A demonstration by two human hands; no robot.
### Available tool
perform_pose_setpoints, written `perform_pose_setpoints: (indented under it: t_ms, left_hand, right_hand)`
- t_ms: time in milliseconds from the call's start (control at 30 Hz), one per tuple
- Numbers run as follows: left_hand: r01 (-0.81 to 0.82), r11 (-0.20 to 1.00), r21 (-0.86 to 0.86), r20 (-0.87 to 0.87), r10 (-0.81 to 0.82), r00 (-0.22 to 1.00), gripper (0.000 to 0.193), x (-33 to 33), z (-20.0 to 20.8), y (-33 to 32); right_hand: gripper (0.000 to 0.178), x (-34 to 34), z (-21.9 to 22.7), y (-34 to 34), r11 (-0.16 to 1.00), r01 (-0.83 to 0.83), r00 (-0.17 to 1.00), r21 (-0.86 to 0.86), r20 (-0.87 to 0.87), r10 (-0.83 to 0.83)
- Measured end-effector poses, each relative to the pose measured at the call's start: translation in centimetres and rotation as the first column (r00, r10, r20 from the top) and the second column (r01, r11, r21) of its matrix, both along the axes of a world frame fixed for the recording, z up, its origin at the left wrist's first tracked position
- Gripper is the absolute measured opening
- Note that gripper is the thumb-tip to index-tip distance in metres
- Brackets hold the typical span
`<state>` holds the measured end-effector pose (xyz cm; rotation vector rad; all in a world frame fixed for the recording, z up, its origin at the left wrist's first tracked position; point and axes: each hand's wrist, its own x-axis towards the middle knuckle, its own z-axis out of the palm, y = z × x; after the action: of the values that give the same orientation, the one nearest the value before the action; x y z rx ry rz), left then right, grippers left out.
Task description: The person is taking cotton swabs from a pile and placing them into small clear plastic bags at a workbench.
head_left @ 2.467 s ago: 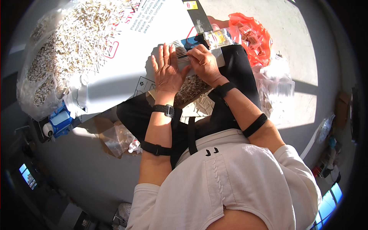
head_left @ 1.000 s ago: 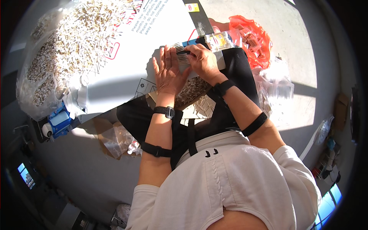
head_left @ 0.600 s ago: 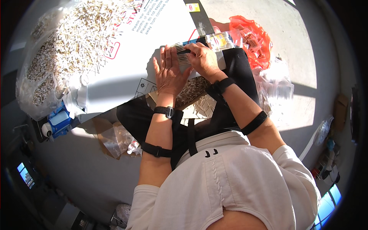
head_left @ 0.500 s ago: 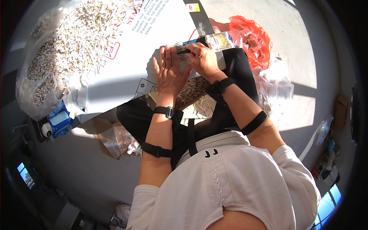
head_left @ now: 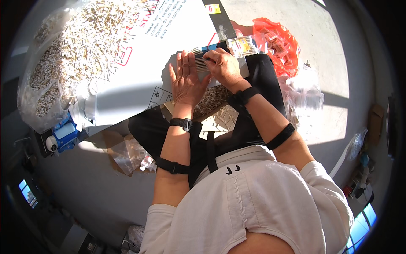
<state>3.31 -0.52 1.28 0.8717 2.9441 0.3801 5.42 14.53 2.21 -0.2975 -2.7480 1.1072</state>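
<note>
row of thin sticks (head_left: 201,65): on the pale worktop (head_left: 127,97), between the two hands. left hand (head_left: 185,82): palm down, fingers straight, thumb spread, nothing gripped; it lies along the row's left end. right hand (head_left: 225,68): fingers bent in over the row's right part; a small dark bit shows at the fingertips, held or merely beneath them: cannot tell. step in hand, as judged: steadying and evening the row. next move probably calls for a flat, light left palm so the sticks keep parallel. clear stick packet (head_left: 243,45): just beyond the right hand. hidden: stick ends under the left fingers. loose sticks (head_left: 213,98) below: partly covered by both hands; container unclear.
</note>
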Motion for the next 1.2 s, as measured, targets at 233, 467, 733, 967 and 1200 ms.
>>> perform_pose_setpoints:
  t_ms: [233,467,733,967,1200]
  left_hand:
    - [0.006,1.000,0.030,-0.032,-0.005,0.999,0.089,0.0,0.0,0.1]
    - [0.005,0.999,0.053,-0.034,-0.003,0.999,0.088,0.1,0.2,0.1]
    - [-0.007,0.998,0.066,-0.044,0.010,0.999,0.089,0.1,-0.3,-0.2]
    - [-0.002,1.000,0.029,-0.036,0.003,0.999,0.088,0.1,0.1,0.4]
    - [0.009,1.000,0.030,-0.055,-0.007,0.998,0.084,0.1,-0.3,-0.3]
  right_hand:
    - [0.013,-2.7,-0.3,1.1,0.998,0.016,0.999,-0.052,-0.042,-0.019]
    - [0.013,-3.8,0.1,1.1,0.997,-0.081,0.992,0.004,-0.095,0.081]
    - [0.010,-3.9,0.1,1.3,0.991,-0.127,0.989,-0.033,-0.078,0.124]
    - [0.010,-9.2,-0.4,1.9,0.963,-0.203,0.973,0.179,-0.077,0.219]
    - [0.041,-7.6,2.5,3.1,0.902,-0.389,0.917,0.185,-0.012,0.398]
